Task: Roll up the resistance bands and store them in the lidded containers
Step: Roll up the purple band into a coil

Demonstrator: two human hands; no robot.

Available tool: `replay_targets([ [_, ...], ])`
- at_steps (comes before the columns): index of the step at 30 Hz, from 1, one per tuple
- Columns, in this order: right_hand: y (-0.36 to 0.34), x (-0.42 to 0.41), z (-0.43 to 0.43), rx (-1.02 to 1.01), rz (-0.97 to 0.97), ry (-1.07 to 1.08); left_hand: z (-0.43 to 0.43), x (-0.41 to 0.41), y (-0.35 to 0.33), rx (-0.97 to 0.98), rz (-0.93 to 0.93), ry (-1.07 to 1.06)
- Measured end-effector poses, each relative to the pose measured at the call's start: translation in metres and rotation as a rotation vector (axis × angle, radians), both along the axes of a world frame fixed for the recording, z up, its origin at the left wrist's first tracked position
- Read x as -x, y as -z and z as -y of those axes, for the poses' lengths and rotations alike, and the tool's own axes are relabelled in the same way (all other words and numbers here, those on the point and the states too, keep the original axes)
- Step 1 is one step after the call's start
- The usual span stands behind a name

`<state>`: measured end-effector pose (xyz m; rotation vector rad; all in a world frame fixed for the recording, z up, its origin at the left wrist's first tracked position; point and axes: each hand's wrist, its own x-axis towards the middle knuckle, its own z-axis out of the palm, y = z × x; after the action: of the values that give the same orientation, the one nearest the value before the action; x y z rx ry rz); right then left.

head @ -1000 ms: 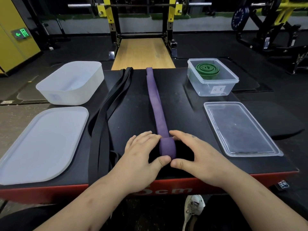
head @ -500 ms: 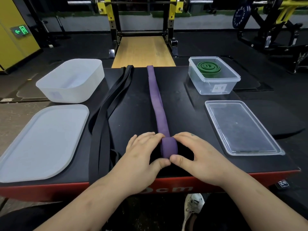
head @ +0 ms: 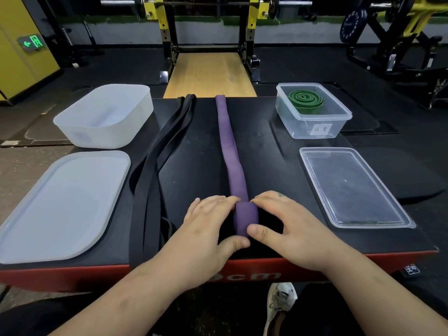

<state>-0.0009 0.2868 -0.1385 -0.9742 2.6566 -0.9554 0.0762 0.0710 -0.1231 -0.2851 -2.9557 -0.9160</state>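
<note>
Head view: purple band (head: 232, 166) lay straight down the middle of the worktop (head: 266, 161), its near end wound into a small roll (head: 246, 218) close to the front edge. The left hand (head: 206, 229) and the right hand (head: 288, 229) flanked that roll, each grip closed on it, thumbs at the near side and fingers curled over the far side. Rolling well would likely call for even pressure from both sides, so the coil's edges stayed flush and tight as it tracked along the flat tail. A green band (head: 306, 99) sat coiled in the clear container (head: 312, 127), its lid (head: 351, 187) off nearby; black bands (head: 150, 170) lay unrolled to the left.
</note>
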Motion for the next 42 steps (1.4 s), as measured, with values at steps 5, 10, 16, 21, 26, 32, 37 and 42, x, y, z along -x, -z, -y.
replay_targets([
  [5,-0.001,-0.001,-0.003,0.024,0.028,0.025,0.000,0.009,-0.003,-0.004,0.000,-0.043],
  [10,0.002,-0.002,-0.005,-0.013,0.017,-0.029,0.002,0.004,0.004,-0.023,0.015,-0.008],
  [16,-0.004,0.001,-0.002,0.020,0.004,0.004,0.002,0.004,-0.002,-0.036,0.052,0.006],
  [21,-0.007,0.002,0.001,0.018,0.011,0.001,0.000,0.007,-0.002,-0.020,0.005,-0.047],
  [26,-0.008,-0.001,-0.005,0.004,0.015,-0.036,0.000,-0.003,0.000,-0.017,0.028,-0.012],
  [32,-0.008,0.001,-0.009,0.006,0.078,-0.060,0.000,0.004,-0.002,-0.002,0.029,-0.045],
  [37,-0.008,0.001,-0.003,0.004,0.017,-0.005,0.005,0.003,-0.004,-0.048,0.072,-0.029],
  [42,-0.012,0.002,0.002,0.005,0.031,-0.003,0.003,0.007,-0.006,-0.031,0.012,-0.048],
])
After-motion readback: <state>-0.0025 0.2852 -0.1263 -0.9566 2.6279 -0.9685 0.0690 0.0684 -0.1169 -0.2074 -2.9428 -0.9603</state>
